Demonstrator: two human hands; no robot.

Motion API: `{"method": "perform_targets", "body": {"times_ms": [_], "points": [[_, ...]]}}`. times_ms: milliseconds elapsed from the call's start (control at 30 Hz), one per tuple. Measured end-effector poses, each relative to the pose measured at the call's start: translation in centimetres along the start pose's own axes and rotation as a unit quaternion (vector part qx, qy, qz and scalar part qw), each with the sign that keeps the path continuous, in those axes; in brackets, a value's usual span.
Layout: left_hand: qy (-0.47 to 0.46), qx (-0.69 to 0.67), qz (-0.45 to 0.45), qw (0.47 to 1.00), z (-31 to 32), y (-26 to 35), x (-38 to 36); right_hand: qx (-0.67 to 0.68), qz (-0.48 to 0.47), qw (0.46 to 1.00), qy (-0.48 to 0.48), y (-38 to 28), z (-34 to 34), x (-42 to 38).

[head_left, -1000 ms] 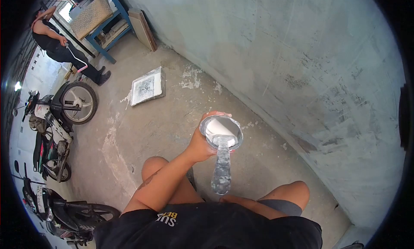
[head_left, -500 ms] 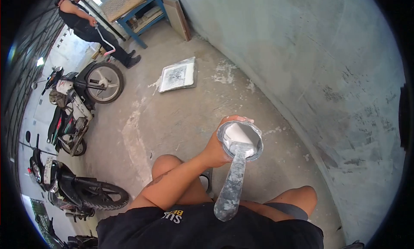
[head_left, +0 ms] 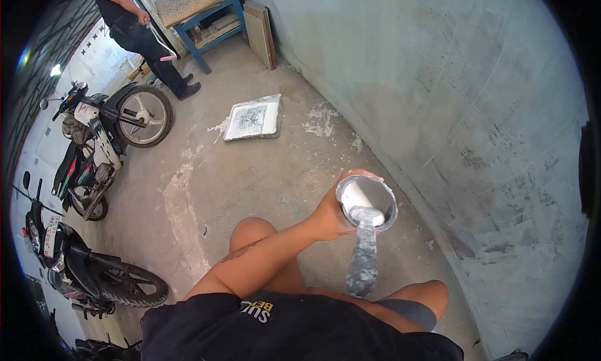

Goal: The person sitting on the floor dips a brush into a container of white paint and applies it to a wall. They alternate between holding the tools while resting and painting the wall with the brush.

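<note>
My left hand (head_left: pixel 338 214) is wrapped round the side of a grey cup (head_left: pixel 393 206), held out above the floor. White paint (head_left: pixel 355 195) lies inside it. A paint-smeared tool with a broad flat handle (head_left: pixel 363 261) leans in the cup; its working end is hidden in the paint, and the handle sticks out over the near rim towards me. What looks like my right forearm (head_left: pixel 391 317) lies low across my lap, partly covered by my black shirt. The fingers of my right hand cannot be made out.
A paint tray (head_left: pixel 253 118) sits on the concrete floor ahead. Motorbikes (head_left: pixel 94 126) stand along the left. A person (head_left: pixel 134 23) with a paint roller (head_left: pixel 164 47) stands near a blue table (head_left: pixel 210 26). Boards (head_left: pixel 260 35) lean on the grey wall (head_left: pixel 407 54) running down the right.
The cup and my left hand have shifted slightly right in view, with the tool still in the cup. The view itself has moved a little. The other person's raised arm is out of view now.
</note>
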State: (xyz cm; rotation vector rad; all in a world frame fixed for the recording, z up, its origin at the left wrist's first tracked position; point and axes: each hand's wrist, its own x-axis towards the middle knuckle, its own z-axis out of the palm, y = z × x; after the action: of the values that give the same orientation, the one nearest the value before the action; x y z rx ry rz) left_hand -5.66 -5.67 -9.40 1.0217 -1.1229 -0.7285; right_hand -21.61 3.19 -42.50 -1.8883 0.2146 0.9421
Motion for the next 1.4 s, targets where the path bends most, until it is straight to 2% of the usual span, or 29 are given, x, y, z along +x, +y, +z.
{"method": "perform_targets", "body": {"times_ms": [100, 200, 367, 400, 433, 600, 633, 700, 800, 867, 900, 933, 967, 1033, 1067, 1133, 1167, 1200, 1233, 1267, 1300, 1333, 1367, 1400], "points": [[-0.028, -0.023, 0.000, 0.999, 0.2, -0.2, 1.3, 0.010, 0.001, 1.000, 0.012, -0.3, -1.0, 0.5], [-0.061, 0.010, 0.021, 0.998, 0.0, -0.9, 2.3, 0.020, 0.006, 1.000, 0.014, -0.3, -1.4, 0.3], [-0.057, -0.019, -0.071, 0.996, -0.2, -3.3, 3.6, 0.045, 0.025, 0.999, 0.011, 1.0, 0.5, -1.1], [-0.056, 0.031, -0.068, 0.996, -0.2, -3.2, 3.7, 0.053, 0.028, 0.998, 0.022, 0.9, 0.1, -1.0], [-0.074, 0.023, -0.066, 0.995, -0.3, -3.7, 3.9, 0.064, 0.033, 0.997, 0.036, 1.3, 0.0, -0.9], [-0.051, -0.090, -0.264, 0.959, 0.9, -7.7, 3.0, 0.150, 0.070, 0.983, 0.080, 2.6, 4.9, -3.4], [-0.062, -0.096, -0.265, 0.958, 1.5, -6.6, 3.2, 0.157, 0.075, 0.981, 0.087, 2.9, 5.4, -3.8], [-0.044, 0.010, -0.122, 0.991, 2.2, -3.5, 3.4, 0.163, 0.077, 0.979, 0.098, 3.1, 5.8, -4.1], [-0.059, 0.052, -0.105, 0.991, 2.1, -2.2, 2.3, 0.172, 0.061, 0.977, 0.110, 2.5, 6.8, -2.9], [-0.078, 0.081, -0.106, 0.988, 1.4, -1.1, 1.3, 0.185, 0.041, 0.975, 0.118, 0.7, 7.6, 0.5], [-0.058, 0.089, -0.085, 0.991, 1.2, -0.5, 1.2, 0.012, 0.003, 0.998, 0.056, 0.6, 5.7, 0.2], [-0.036, 0.094, -0.063, 0.993, 1.1, 0.0, 1.2, -0.163, -0.027, 0.986, -0.009, 0.4, 3.7, -0.4], [-0.042, 0.093, -0.058, 0.993, 0.9, -0.1, 0.8, -0.163, -0.024, 0.986, -0.001, -0.9, 2.2, -1.8], [0.010, 0.073, -0.066, 0.995, -0.5, -0.7, -0.1, -0.115, 0.054, 0.991, -0.030, -4.8, -0.7, -5.8], [-0.012, 0.123, -0.077, 0.989, -1.5, -0.3, -0.5, -0.115, 0.055, 0.991, -0.034, -5.4, -1.5, -5.9], [-0.005, 0.114, -0.075, 0.991, -2.7, 0.2, -1.2, -0.124, -0.125, 0.973, -0.148, -6.3, -3.1, -6.2], [-0.001, 0.107, -0.071, 0.992, -3.1, 0.7, -1.4, -0.132, -0.119, 0.973, -0.150, -6.5, -3.0, -7.6], [0.006, 0.107, -0.060, 0.992, -3.4, 1.5, -1.5, 0.133, -0.096, 0.968, -0.188, -6.3, -2.8, -10.2], [0.027, 0.091, -0.067, 0.993, -3.5, 2.3, -1.7, 0.386, -0.068, 0.896, -0.210, -5.6, -2.7, -12.2], [0.051, 0.076, -0.073, 0.993, -3.8, 3.1, -1.8, 0.354, -0.212, 0.899, -0.147, -4.0, -1.1, -13.5], [0.064, 0.078, -0.062, 0.993, -4.3, 3.5, -1.8, 0.315, -0.352, 0.877, -0.090, -2.8, 0.6, -14.1], [0.068, 0.078, -0.073, 0.992, -4.8, 3.4, -2.0, 0.303, -0.348, 0.882, -0.101, -3.1, 0.7, -14.3], [0.071, 0.077, -0.086, 0.991, -5.4, 3.5, -2.3, 0.171, -0.406, 0.898, 0.005, -3.6, 0.7, -14.8], [0.080, 0.069, -0.079, 0.991, -5.8, 3.8, -2.5, 0.035, -0.456, 0.883, 0.107, -3.8, 0.7, -15.3]]}}
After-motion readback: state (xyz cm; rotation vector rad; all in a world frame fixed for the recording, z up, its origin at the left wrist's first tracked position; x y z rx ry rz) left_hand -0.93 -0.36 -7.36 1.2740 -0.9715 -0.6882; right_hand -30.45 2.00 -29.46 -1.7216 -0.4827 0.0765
